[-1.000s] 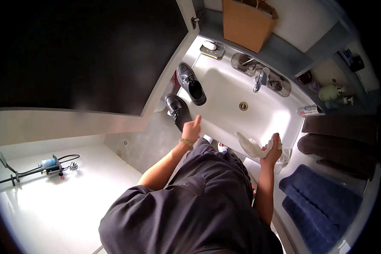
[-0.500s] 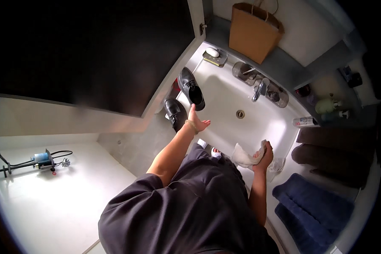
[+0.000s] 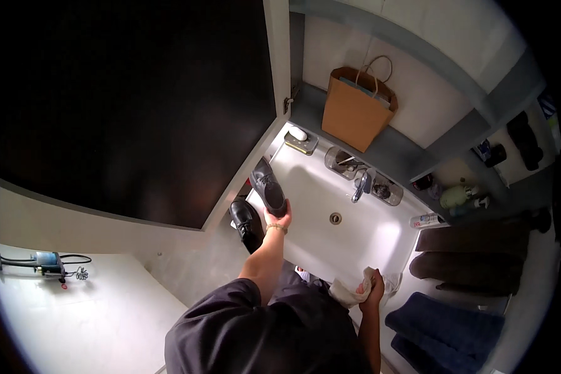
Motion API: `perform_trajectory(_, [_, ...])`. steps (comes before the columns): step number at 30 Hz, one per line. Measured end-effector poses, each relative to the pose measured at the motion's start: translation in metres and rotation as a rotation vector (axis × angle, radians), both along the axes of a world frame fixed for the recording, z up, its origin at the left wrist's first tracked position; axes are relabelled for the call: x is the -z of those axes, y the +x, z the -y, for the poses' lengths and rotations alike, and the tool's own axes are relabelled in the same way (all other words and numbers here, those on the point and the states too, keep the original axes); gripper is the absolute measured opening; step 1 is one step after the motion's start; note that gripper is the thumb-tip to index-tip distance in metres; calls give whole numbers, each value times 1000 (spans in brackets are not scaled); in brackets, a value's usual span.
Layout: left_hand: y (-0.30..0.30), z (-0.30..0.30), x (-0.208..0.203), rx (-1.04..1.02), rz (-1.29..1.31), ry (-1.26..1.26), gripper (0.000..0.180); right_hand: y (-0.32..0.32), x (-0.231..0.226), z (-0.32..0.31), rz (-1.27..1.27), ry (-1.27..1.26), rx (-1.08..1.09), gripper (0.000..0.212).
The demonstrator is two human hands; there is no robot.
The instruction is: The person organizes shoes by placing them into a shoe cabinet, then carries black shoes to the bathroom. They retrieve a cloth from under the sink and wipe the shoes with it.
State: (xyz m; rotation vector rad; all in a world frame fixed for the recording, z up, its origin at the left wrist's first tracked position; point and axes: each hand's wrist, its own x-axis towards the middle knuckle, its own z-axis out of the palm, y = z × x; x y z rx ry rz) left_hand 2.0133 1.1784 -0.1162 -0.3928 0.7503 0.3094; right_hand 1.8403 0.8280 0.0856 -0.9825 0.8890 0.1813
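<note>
A black lace-up shoe (image 3: 267, 182) rests along the left rim of the white sink (image 3: 311, 234). My left hand (image 3: 278, 219) is closed round its heel, thumb on one side and fingers on the other. A second black shoe (image 3: 245, 222) stands beside it, further left and nearer to me, untouched. Over the sink's near right edge, my right hand (image 3: 374, 288) grips a crumpled off-white cloth (image 3: 349, 293), which hangs to the left of the fingers.
A chrome faucet (image 3: 361, 185) rises at the sink's back between clear trays. Soap (image 3: 298, 133) sits at the back left corner. A brown paper bag (image 3: 358, 111) stands on the grey shelf. Brown towels (image 3: 467, 263) and blue towels (image 3: 445, 327) hang right. An open cabinet door (image 3: 280, 37) reaches in from the left.
My left hand has moved onto the near shoe's heel and closed on it; before, it was open beside it. The view has shifted, so the sink appears lower. The right hand keeps the cloth.
</note>
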Motion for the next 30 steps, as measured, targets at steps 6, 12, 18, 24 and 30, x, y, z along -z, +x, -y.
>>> perform_trajectory(6, [-27,21,-46,234,257,30,62,4,19,10,177,18,-133,31])
perform_trajectory(12, [-140,48,-103,721,310,295,48,48,-12,-17,174,45,-69,36])
perform_trajectory(18, [-325,56,-196,705,374,434,69,77,-9,-50,328,256,-432,37])
perform_trajectory(24, [-461,70,-204,539,374,568,71,28,-23,-156,552,63,-1032,35])
perform_trajectory(30, [-528,81,-243,107,-30,524,67,-66,-45,-229,703,3,-1476,36])
